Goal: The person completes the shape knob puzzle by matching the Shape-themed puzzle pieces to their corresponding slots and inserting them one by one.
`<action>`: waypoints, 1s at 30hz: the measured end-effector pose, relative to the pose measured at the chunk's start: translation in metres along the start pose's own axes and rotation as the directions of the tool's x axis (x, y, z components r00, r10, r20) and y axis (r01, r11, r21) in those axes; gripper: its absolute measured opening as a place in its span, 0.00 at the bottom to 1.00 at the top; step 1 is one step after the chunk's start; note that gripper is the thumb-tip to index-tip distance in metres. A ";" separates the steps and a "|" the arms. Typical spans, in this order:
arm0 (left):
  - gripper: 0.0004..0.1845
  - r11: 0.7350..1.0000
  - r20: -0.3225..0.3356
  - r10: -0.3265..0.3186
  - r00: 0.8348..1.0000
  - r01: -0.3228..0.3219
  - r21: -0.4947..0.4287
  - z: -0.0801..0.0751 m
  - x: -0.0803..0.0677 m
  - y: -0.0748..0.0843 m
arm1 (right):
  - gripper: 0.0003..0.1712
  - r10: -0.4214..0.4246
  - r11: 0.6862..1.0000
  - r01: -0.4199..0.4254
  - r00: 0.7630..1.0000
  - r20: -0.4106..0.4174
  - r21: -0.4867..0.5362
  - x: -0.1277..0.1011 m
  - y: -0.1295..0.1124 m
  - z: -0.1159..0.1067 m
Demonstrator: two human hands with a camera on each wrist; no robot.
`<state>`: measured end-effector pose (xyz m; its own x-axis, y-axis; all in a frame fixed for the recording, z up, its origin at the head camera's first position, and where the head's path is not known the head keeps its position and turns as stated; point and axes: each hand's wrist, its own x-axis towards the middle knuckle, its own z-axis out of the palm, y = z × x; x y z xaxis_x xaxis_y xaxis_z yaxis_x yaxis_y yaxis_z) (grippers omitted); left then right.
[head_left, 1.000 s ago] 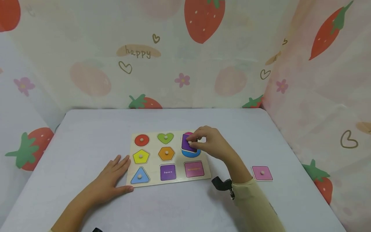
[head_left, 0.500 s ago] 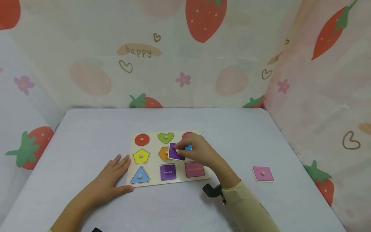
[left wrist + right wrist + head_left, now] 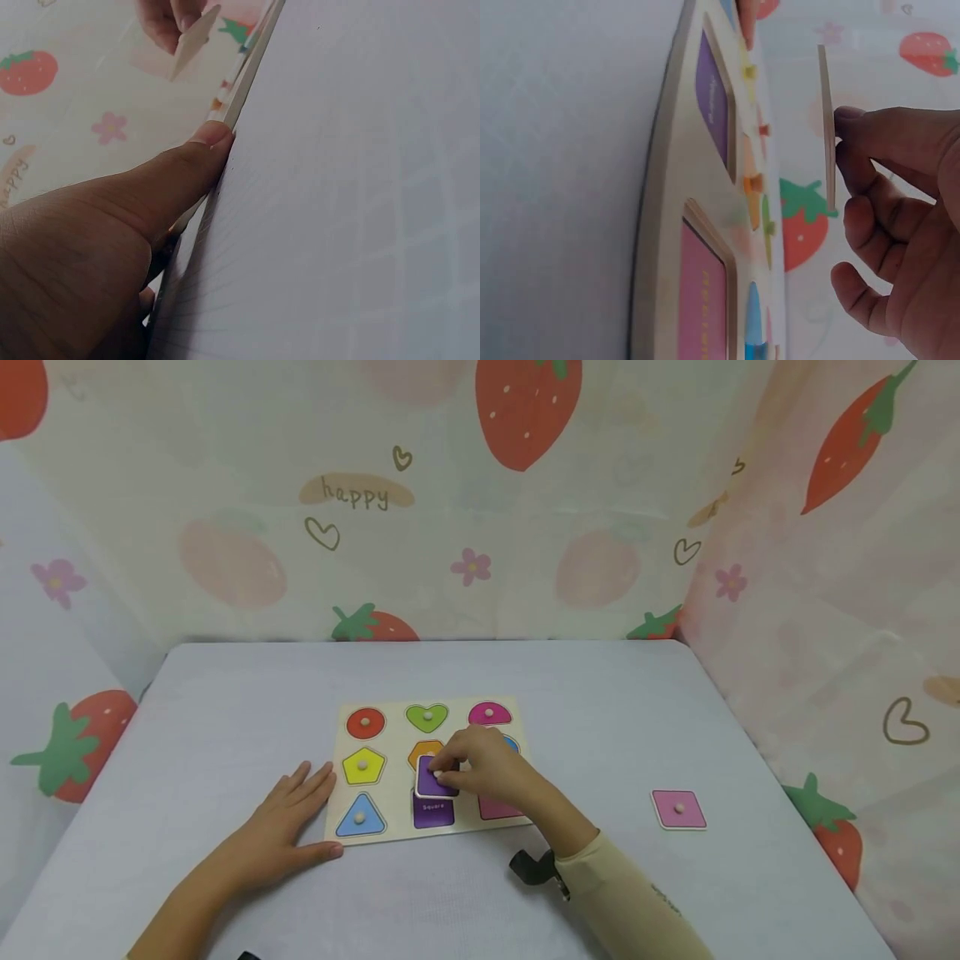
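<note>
A wooden shape puzzle board (image 3: 397,835) lies on the table. My right hand (image 3: 480,768) pinches the knob of a purple square piece (image 3: 431,783) and holds it just above the board, over the upper edge of the purple square recess (image 3: 433,814). In the right wrist view the piece (image 3: 826,127) hangs clear of the board (image 3: 660,225), apart from the recess (image 3: 712,97). My left hand (image 3: 296,814) lies flat on the table, its thumb (image 3: 202,142) against the board's left edge (image 3: 247,75).
A pink square piece (image 3: 678,808) with a knob lies on the table to the right. The pink recess (image 3: 491,810) is partly hidden by my right hand. Other shapes sit in the board. Strawberry-print cloth walls (image 3: 480,510) enclose the table on three sides.
My right hand has carried the purple square piece from the board's top right corner down and left to above the purple square recess. The left hand has stayed put.
</note>
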<state>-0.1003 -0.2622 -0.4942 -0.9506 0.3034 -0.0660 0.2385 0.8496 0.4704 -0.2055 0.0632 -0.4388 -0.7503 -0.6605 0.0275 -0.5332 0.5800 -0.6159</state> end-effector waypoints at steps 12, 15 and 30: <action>0.58 1.000 0.000 -0.014 1.000 0.014 -0.002 0.002 0.001 -0.001 | 0.07 0.031 0.997 -0.025 0.997 0.073 -0.078 0.002 0.002 0.014; 0.58 1.000 0.009 -0.023 1.000 0.023 -0.001 0.003 0.001 -0.001 | 0.07 0.039 0.996 -0.030 0.994 0.106 -0.088 0.002 0.001 0.019; 0.58 1.000 0.015 -0.023 1.000 0.023 0.002 0.004 0.001 -0.003 | 0.05 0.029 0.993 -0.009 0.986 0.162 -0.118 0.001 0.001 0.032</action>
<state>-0.1013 -0.2629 -0.4994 -0.9527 0.2904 -0.0895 0.2173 0.8569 0.4674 -0.1945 0.0476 -0.4645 -0.6919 -0.7122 -0.1181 -0.5685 0.6383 -0.5189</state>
